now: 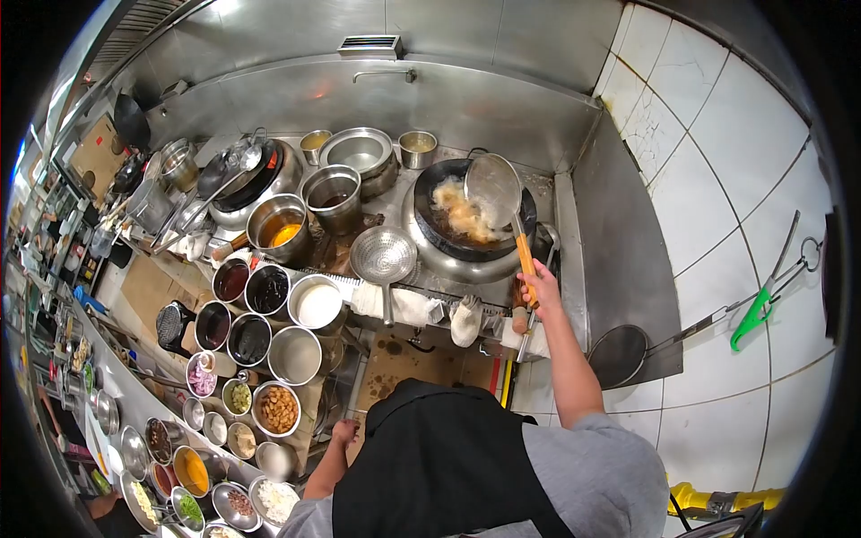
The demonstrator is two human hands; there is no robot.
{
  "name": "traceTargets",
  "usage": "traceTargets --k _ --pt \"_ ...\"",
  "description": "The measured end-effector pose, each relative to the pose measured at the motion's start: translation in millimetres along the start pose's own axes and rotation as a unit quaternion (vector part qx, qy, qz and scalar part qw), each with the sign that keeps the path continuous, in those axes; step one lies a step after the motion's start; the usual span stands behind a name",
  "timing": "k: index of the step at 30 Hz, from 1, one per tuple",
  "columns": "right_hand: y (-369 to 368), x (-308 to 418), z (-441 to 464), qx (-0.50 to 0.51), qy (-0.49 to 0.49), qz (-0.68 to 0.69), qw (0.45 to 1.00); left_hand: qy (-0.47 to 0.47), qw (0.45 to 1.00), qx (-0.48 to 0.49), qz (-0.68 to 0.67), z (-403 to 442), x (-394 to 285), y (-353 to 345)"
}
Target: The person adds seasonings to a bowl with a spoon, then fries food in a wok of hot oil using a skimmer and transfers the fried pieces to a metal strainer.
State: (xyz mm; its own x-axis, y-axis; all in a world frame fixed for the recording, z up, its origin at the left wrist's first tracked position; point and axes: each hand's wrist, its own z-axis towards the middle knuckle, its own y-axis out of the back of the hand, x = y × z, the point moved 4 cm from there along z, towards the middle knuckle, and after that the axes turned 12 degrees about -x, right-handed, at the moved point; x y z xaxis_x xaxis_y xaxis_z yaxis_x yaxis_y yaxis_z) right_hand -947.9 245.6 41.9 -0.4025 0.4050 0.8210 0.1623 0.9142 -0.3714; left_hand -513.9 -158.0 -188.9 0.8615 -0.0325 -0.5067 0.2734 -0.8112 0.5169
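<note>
Silver round strainer over golden food in the black metal wok: my right hand wraps around its wooden handle. From here I cannot tell whether my left hand is spread.

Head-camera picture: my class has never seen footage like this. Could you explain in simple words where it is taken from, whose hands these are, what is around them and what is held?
There is no robot here. One camera, worn on a person's head, looks forward and down; the edges look curved.

The right hand grips the wooden handle of a skimmer, its round head over a dark wok with pale golden food inside. The left hand is low beside the body; I cannot see it holding anything.

Left of the wok are metal pots and a perforated ladle. Nearer the left hand, metal containers hold, among other things, white contents and brown chunks.
</note>
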Motion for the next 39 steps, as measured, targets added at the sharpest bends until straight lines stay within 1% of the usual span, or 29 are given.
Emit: traceTargets --k 1,2,3,5,6,10,13,15,16,18,19,21,22,23,24,26,27,29,33,35,36,37,38,39 --pt "-3.2 1.1 -6.6 -0.021 0.072 -0.093 0.993 -0.001 1.0 0.0 0.0 9.9 7.2 -4.3" --pt "-4.9 1.7 -12.1 -0.043 0.143 -0.185 0.971 -0.001 1.0 0.002 -0.013 22.8 16.0 -10.2" --pt "-3.4 -2.7 -12.8 -0.045 0.143 -0.185 0.971 -0.001 1.0 0.004 -0.025 22.6 13.3 -10.7" --pt "-4.8 -4.5 -12.8 -0.041 0.243 -0.269 0.931 0.003 1.0 0.003 -0.013 20.6 9.1 -12.5" --pt "-7.7 -4.3 -18.8 -0.043 0.243 -0.268 0.931 0.007 1.0 0.001 0.0 12.3 1.7 -9.9" --pt "-34.7 -8.1 -54.2 0.004 0.141 -0.182 0.973 0.026 0.999 0.036 0.001 5.7 -6.9 -9.2" --pt "-39.8 -19.9 -56.2 0.013 0.124 -0.188 0.974 0.031 0.999 0.04 0.009 12.2 3.5 -14.8" --pt "-41.4 -20.6 -58.4 -0.017 0.134 -0.253 0.958 0.022 0.999 0.022 -0.016 13.7 4.2 -16.9" --pt "-41.2 -22.6 -54.7 -0.014 0.135 -0.253 0.958 0.021 0.999 0.02 -0.018 11.8 1.4 -17.0" --pt "-30.2 -32.6 -35.1 -0.042 0.19 -0.286 0.938 0.068 0.997 0.015 -0.022 -0.6 -2.0 -16.8" --pt "-14.8 -46.7 -5.3 -0.047 0.277 -0.322 0.904 0.069 0.997 0.014 -0.024 -9.5 -7.6 -14.6" --pt "-13.2 -45.9 1.2 -0.059 0.289 -0.335 0.895 0.071 0.997 0.003 -0.004 -22.7 -16.3 -9.5" --pt "-17.1 -42.0 0.4 -0.075 0.302 -0.348 0.884 0.072 0.997 0.002 -0.007 -17.9 -7.9 -11.2" --pt "-18.1 -39.0 -1.2 -0.1 0.3 -0.359 0.878 0.04 0.999 0.007 -0.028 -7.4 7.2 -15.7" --pt "-23.4 -34.4 -3.5 -0.097 0.3 -0.359 0.878 0.009 0.999 0.012 -0.05 -0.8 19.0 -18.9" --pt "-33.7 -21.1 -6.5 -0.125 0.354 -0.396 0.838 -0.005 0.999 0.027 -0.044 5.4 39.8 -23.1" --pt "-40.2 -14.6 -7.2 -0.123 0.354 -0.396 0.838 -0.02 0.998 0.042 -0.036 5.9 43.8 -24.6" --pt "-50.5 -3.8 -3.4 -0.138 0.313 -0.412 0.845 -0.018 0.998 0.038 -0.035 5.1 45.9 -23.3" --pt "-59.9 0.7 29.7 -0.151 0.326 -0.404 0.841 -0.017 0.999 0.028 -0.034 2.6 45.2 -20.4" --pt "-54.5 -6.0 64.0 -0.155 0.393 -0.393 0.817 -0.015 0.999 0.023 -0.034 -2.5 43.5 -18.7" --pt "-59.0 1.8 61.6 -0.154 0.393 -0.392 0.817 -0.015 0.999 0.02 -0.034 -5.2 42.3 -17.2" --pt "-62.3 7.3 58.5 -0.125 0.283 -0.352 0.883 -0.014 0.999 0.017 -0.034 -7.0 41.0 -15.4" --pt "-66.1 8.2 53.5 -0.093 0.168 -0.307 0.932 -0.014 0.999 0.014 -0.034 -8.4 39.5 -13.9" --pt "-68.0 10.2 50.9 -0.082 0.152 -0.27 0.947 -0.013 0.999 0.012 -0.035 -9.4 38.3 -12.8"
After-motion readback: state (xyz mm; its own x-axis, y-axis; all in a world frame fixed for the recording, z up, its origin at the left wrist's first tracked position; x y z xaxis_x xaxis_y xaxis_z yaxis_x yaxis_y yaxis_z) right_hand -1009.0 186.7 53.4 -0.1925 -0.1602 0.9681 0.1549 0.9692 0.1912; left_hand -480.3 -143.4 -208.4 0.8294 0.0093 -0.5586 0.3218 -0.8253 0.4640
